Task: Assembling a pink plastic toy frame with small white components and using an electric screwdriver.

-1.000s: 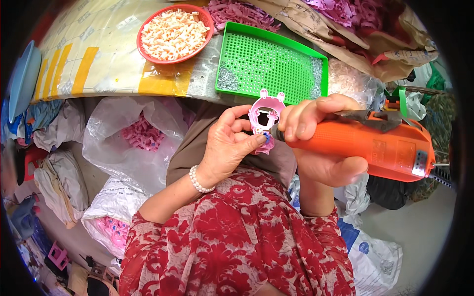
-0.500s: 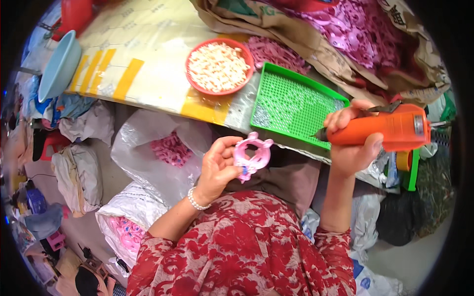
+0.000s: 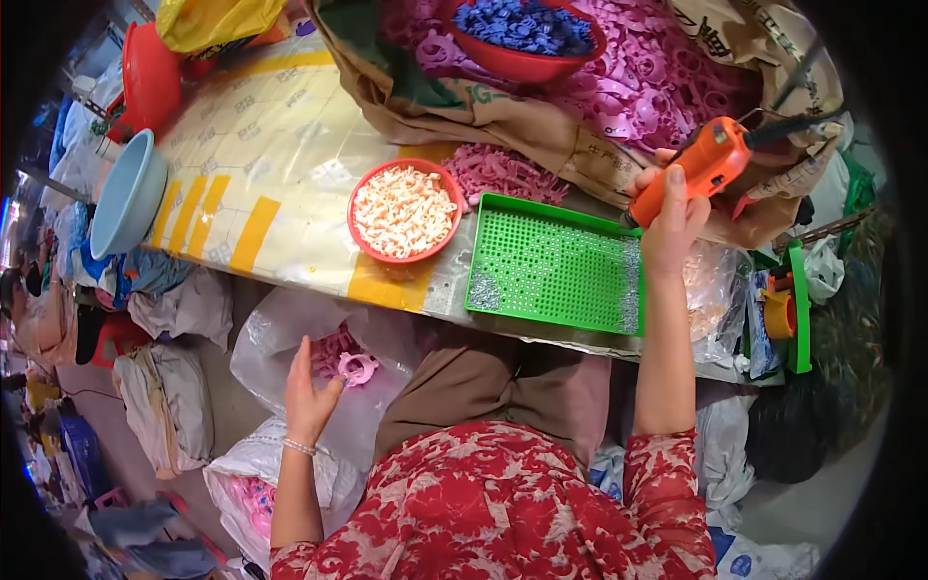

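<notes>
My right hand (image 3: pixel 669 217) grips an orange electric screwdriver (image 3: pixel 717 159), its dark tip pointing left above the far right corner of the green perforated tray (image 3: pixel 551 259). Small silvery screws lie in the tray's left and right corners. Over at the lower left, my left hand (image 3: pixel 313 398) has its thumb and fingers apart and holds nothing. Just off its fingertips is a pink plastic ring-shaped piece (image 3: pixel 358 368), at the mouth of a clear plastic bag (image 3: pixel 273 333) with more pink pieces inside. Whether the ring is falling or resting cannot be told.
A red bowl (image 3: pixel 404 253) of small cream pieces stands left of the tray. Behind lie pink strips (image 3: pixel 507 174) and a big brown sack (image 3: pixel 425 121) of pink parts, topped by a red bowl of blue pieces (image 3: pixel 527 34). A light blue basin (image 3: pixel 126 198) tilts at the table's left.
My left hand has let go of the pink ring and moved left and down to the clear bag. My right hand has lifted the screwdriver farther away over the table. The view has shifted too.
</notes>
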Tool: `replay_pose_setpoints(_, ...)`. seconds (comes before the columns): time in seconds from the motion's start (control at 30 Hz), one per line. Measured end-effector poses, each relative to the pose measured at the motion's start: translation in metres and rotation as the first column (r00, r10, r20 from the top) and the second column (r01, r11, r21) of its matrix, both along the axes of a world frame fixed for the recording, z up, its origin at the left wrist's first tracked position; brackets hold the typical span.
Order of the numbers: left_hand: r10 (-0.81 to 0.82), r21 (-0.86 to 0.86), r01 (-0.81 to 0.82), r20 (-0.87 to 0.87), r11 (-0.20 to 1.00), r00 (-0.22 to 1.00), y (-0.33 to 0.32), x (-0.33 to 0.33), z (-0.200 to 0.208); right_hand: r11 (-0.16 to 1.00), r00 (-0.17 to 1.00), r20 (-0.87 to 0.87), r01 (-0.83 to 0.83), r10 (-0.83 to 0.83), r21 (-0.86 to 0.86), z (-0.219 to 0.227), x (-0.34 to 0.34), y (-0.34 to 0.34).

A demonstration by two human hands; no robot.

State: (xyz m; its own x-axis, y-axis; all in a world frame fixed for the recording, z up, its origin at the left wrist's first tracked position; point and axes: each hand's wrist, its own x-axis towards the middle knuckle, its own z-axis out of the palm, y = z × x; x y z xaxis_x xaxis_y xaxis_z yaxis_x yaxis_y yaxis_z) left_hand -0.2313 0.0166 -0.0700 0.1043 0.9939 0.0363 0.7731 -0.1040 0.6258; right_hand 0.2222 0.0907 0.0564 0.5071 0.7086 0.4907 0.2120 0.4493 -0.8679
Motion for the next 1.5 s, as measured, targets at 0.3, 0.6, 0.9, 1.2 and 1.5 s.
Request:
replay_pose_setpoints(0.3, -0.039, -0.154, 0.117, 0.435, 0.981, 0.900, 0.000, 0.083, 0.018, 0.992, 0.990, 0.103, 0.107, -0.100, -0.061, -0.011, 0.013, -0.007)
replay_pose_setpoints(0.6, -0.205, 0.006, 0.294, 0.730, 0.956, 0.652, 0.012, 0.173, 0.055, 0.959, 0.941, 0.300, 0.217, -0.156, -0.181, -0.017, 0.022, -0.007)
replay_pose_setpoints(0.9, -0.281, -0.003, 0.407, 0.718, 0.913, 0.637, 0.009, 0.186, 0.052, 0.976, 0.947, -0.320, -0.073, 0.003, -0.205, -0.018, 0.048, 0.022)
replay_pose_setpoints(1.2, -0.211, -0.076, 0.389, 0.737, 0.918, 0.641, -0.003, 0.182, 0.041, 0.893, 0.567, 0.823, 0.350, 0.039, -0.283, -0.047, 0.107, 0.099)
replay_pose_setpoints(1.5, -0.125, -0.187, 0.408, 0.769, 0.894, 0.626, -0.003, 0.181, 0.028, 0.766, 0.902, 0.432, 0.285, -0.010, -0.576, -0.016, 0.095, 0.041)
